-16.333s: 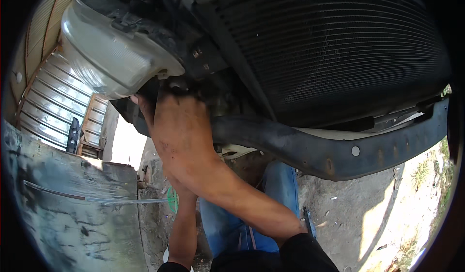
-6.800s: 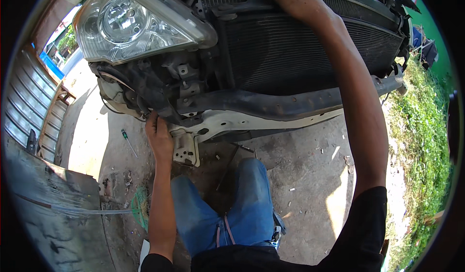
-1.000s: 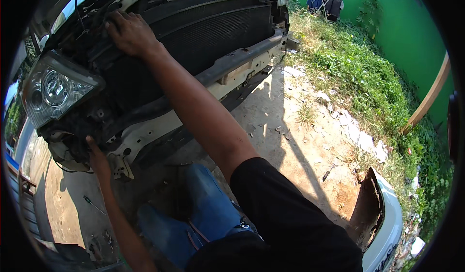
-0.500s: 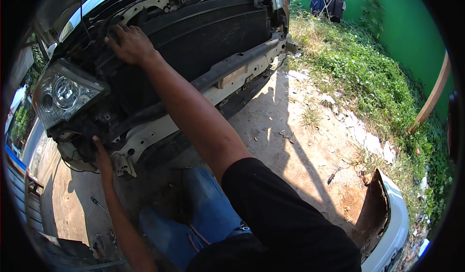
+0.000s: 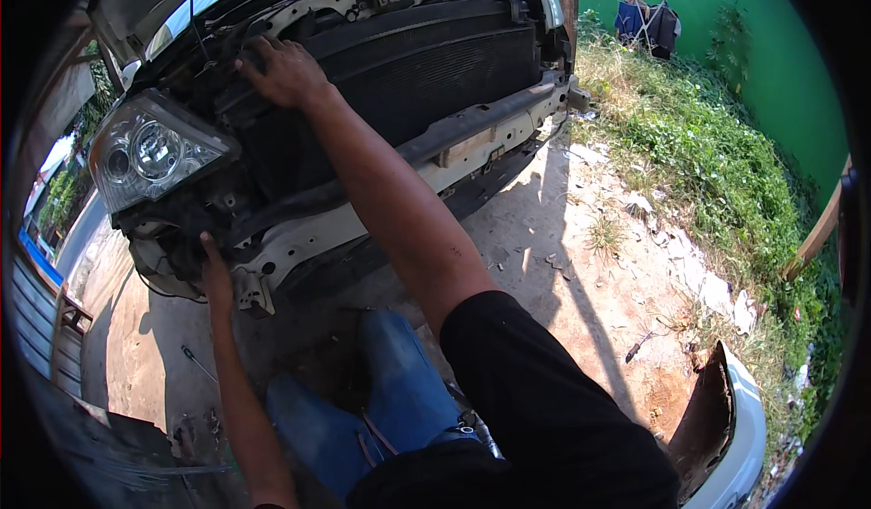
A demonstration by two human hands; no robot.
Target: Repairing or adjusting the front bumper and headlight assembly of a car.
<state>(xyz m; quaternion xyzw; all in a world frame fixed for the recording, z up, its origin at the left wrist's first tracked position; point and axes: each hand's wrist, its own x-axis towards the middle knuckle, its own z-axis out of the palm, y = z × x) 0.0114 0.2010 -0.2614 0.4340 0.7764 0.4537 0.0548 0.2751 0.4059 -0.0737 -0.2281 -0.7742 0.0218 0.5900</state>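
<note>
The front of a car stands before me with its bumper cover off and its hood raised. My right hand [image 5: 288, 75] reaches across to the dark upper edge beside the radiator [image 5: 435, 73]. Its fingers are apart and bent over that edge, their tips hard to make out against the black parts. Lower down on the left, my left hand [image 5: 216, 278] touches the dark bracketing under the clear headlight [image 5: 156, 153]. The thumb points up there; the other fingers are hidden. Between my arms runs the pale metal bumper beam [image 5: 318, 238].
A screwdriver [image 5: 189, 353] lies on the ground at left. A pale curved bumper cover [image 5: 746, 427] rests at lower right. Grass [image 5: 689, 155] and a green wall [image 5: 789, 83] border the right side, with a leaning wooden post [image 5: 817, 232]. A thin rod [image 5: 192, 10] rises toward the hood.
The view has shifted, so the car sits farther right and slightly lower in the picture. Both hands keep to the same spots on the car.
</note>
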